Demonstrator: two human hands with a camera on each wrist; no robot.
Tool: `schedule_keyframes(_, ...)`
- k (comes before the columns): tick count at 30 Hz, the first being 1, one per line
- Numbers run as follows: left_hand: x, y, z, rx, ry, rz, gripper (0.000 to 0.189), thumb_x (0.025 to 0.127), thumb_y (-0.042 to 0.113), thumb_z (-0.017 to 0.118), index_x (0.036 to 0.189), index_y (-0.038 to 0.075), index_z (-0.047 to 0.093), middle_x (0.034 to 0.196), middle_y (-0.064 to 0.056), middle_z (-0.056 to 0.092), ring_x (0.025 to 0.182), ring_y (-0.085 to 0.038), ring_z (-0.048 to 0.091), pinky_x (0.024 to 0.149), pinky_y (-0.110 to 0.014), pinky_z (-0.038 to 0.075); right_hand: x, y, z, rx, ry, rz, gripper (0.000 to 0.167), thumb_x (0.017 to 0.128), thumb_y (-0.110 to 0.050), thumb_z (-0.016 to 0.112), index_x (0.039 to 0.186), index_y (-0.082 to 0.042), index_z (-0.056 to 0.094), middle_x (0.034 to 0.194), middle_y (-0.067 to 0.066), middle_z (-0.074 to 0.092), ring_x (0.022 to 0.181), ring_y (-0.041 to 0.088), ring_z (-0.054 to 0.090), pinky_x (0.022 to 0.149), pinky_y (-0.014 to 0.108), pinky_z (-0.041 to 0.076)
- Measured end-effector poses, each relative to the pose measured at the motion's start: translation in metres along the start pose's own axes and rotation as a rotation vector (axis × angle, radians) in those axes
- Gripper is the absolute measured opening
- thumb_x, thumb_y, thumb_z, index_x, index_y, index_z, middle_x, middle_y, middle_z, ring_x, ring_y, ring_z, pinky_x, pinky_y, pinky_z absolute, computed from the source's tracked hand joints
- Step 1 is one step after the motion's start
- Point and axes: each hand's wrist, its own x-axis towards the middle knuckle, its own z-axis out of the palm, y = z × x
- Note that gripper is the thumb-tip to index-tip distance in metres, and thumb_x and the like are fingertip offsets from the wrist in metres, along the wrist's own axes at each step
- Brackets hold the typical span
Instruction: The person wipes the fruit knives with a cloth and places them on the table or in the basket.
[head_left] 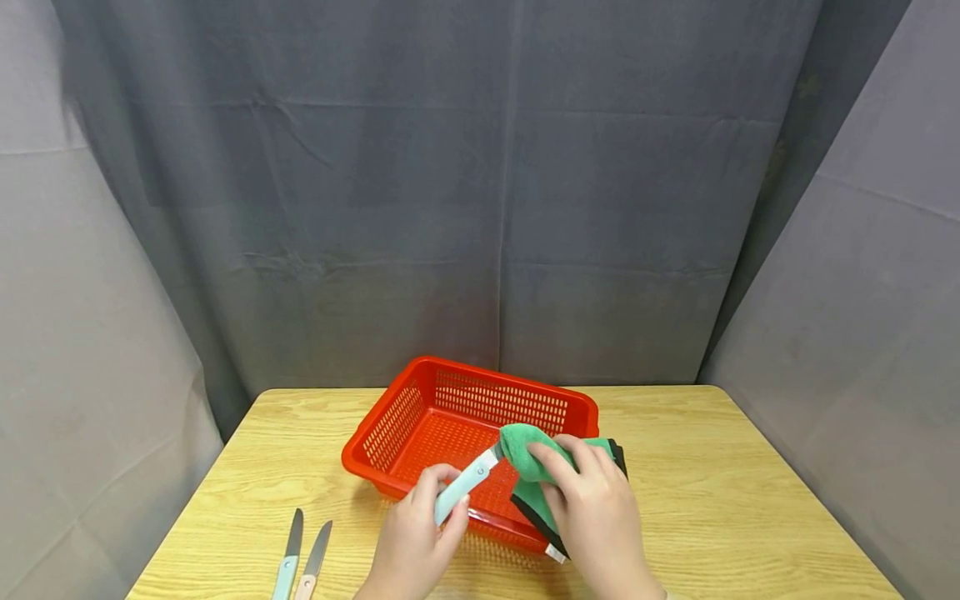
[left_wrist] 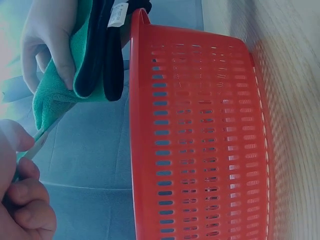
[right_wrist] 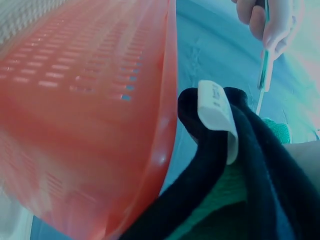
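- Gripping a knife [head_left: 467, 487] in the left hand [head_left: 416, 533], with fingers and thumb curled round its pale blue handle.
- Grasping a green cloth [head_left: 527, 446] in the right hand [head_left: 596, 508], with bent fingers and thumb pressed into the folded fabric.
- Holding the knife at a slant above the near part of a red basket [head_left: 517, 383], between the two hands, with the blade pointing away and to the right, into the cloth.
- Baring only a short stretch of blade beside the handle in the head view, with the rest covered by green fabric.
- Hanging the cloth's black-edged folds by the basket's near right corner, with a white label [head_left: 555, 552] at the lower edge; impossible to tell whether fabric and rim touch.
- Picturing, beneath the hands, the basket set askew on a wood-grain table [head_left: 750, 500], with slotted walls.
- Showing, well to the left on the table, a blue knife [head_left: 291, 550] and a pink knife [head_left: 317, 560], just beside each other, with blades pointing away and handles cut off by the frame.
- Backing it all with a grey curtain [head_left: 375, 208].
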Motion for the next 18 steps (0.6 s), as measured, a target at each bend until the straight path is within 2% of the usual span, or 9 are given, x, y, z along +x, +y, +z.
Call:
schedule_keyframes(8, 0.000, 0.000, 0.000, -0.010, -0.004, 0.003, 0.035, 0.083, 0.005, 0.079, 0.112, 0.007, 0.060, 0.069, 0.018, 0.034, 0.056, 0.010, 0.023, 0.047, -0.007, 0.023, 0.003, 0.008, -0.003, -0.025, 0.007, 0.017, 0.053, 0.066, 0.004, 0.086, 0.112, -0.021, 0.075, 0.105, 0.010, 0.071, 0.085, 0.031, 0.066, 0.070, 0.045, 0.058)
schedule_keyframes(18, -0.001, -0.002, 0.001, 0.011, 0.049, 0.012, 0.037, 0.080, 0.006, 0.080, 0.111, 0.009, 0.061, 0.068, 0.019, 0.036, 0.056, 0.010, 0.027, 0.049, -0.005, 0.023, 0.005, 0.014, -0.008, -0.035, 0.064, 0.050, 0.054, 0.065, 0.006, 0.084, 0.112, -0.020, 0.075, 0.106, 0.012, 0.071, 0.082, 0.032, 0.064, 0.066, 0.045, 0.056)
